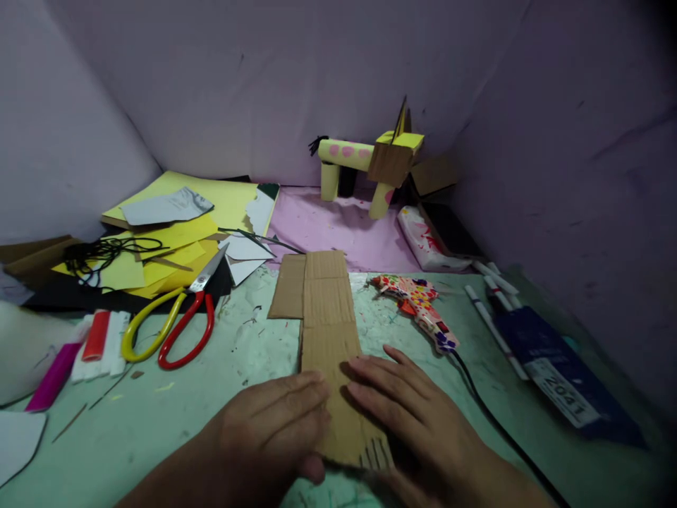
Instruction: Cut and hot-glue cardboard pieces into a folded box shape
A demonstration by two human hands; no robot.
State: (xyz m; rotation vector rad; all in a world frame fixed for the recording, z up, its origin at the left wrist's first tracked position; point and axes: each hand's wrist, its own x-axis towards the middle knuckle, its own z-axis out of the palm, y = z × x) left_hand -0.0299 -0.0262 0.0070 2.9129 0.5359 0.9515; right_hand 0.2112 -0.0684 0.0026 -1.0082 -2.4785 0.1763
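A long strip of brown corrugated cardboard [325,314] lies flat on the pale green work surface [174,416], running away from me. My left hand [275,427] rests palm down on its near left edge, fingers stretched out flat and thumb under the near edge. My right hand [407,406] lies flat on the strip's near right side, fingers spread and pointing left across the cardboard. Both hands press on the near end. A smaller cardboard flap [288,286] sticks out at the strip's far left.
Scissors with yellow and red handles [172,324] lie left of the strip. A patterned glue gun [417,303] with a black cord [491,416] lies to the right. Yellow paper sheets [185,226], a cardboard animal figure [370,166], white glue sticks [489,296] and a dark blue packet [560,374] surround the area.
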